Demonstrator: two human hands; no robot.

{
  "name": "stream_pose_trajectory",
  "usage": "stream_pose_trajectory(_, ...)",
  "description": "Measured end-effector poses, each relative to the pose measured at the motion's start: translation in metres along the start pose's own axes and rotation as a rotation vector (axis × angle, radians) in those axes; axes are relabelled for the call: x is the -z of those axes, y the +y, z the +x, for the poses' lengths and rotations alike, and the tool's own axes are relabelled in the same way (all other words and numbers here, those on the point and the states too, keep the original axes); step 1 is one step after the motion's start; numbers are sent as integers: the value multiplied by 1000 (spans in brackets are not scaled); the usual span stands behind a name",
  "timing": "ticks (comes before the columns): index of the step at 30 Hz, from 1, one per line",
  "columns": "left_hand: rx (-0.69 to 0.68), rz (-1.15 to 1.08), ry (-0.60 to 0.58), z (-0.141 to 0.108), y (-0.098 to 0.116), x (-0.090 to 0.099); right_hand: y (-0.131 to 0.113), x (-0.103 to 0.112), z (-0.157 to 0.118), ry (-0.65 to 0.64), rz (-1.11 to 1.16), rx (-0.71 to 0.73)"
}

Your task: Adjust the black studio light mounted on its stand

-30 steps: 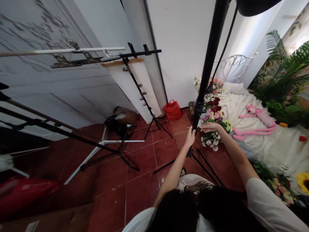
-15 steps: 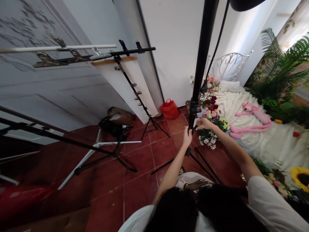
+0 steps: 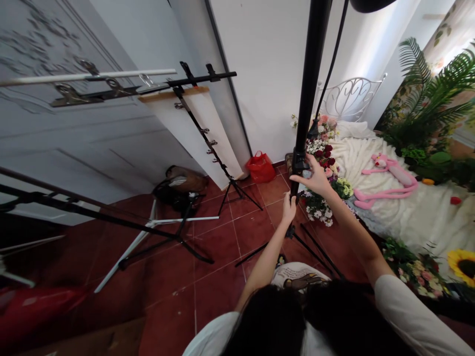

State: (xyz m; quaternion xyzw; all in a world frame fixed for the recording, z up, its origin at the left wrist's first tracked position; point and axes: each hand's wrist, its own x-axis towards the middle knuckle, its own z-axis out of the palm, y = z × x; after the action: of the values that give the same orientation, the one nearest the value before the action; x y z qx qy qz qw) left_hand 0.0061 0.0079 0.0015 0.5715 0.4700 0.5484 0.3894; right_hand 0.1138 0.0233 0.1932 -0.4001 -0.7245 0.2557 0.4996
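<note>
A tall black light stand rises in front of me, its legs spread on the tiled floor. My left hand is closed round the pole below the collar. Higher up, my right hand has its thumb and fingers apart beside the black collar, with the thumb across the pole just under it. Whether the right fingertips touch the collar is hard to tell. A black cable hangs to the right of the pole.
Left are a backdrop stand with clips, white paper and white tripod legs. A red bag sits by the wall. Flowers and a bed with a pink plush toy are on the right.
My right hand has moved up from the lower knob to the collar, and its fingers have spread. My left hand still holds the pole. The view has shifted slightly.
</note>
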Motion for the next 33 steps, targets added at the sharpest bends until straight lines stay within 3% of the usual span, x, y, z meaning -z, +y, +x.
stream_pose_trajectory(3, 5, 12, -8, -3, 1, 3, -28, -7, 8, 130, -74, -18)
stream_pose_trajectory(5, 4, 12, -17, -6, 1, 6, -29, -13, 4, 158, -107, -42)
stream_pose_trajectory(12, -22, 15, -70, -17, -8, 13, 39, -49, -55, 138, 31, -201)
stream_pose_trajectory(17, -53, 64, -57, -16, -13, 12, 49, -64, -69, 205, 98, -240)
stream_pose_trajectory(21, -53, 81, -62, -16, -12, 12, 51, -58, -65, 189, 132, -263)
stream_pose_trajectory(26, -58, 73, -73, -17, -12, 14, 76, -21, -64, -53, 308, -285)
stream_pose_trajectory(29, -66, 76, -77, -17, -11, 13, 94, -6, -71, 8, 283, -353)
stream_pose_trajectory(33, -37, 73, -53, -18, -8, 12, 113, -14, -82, 40, 274, -486)
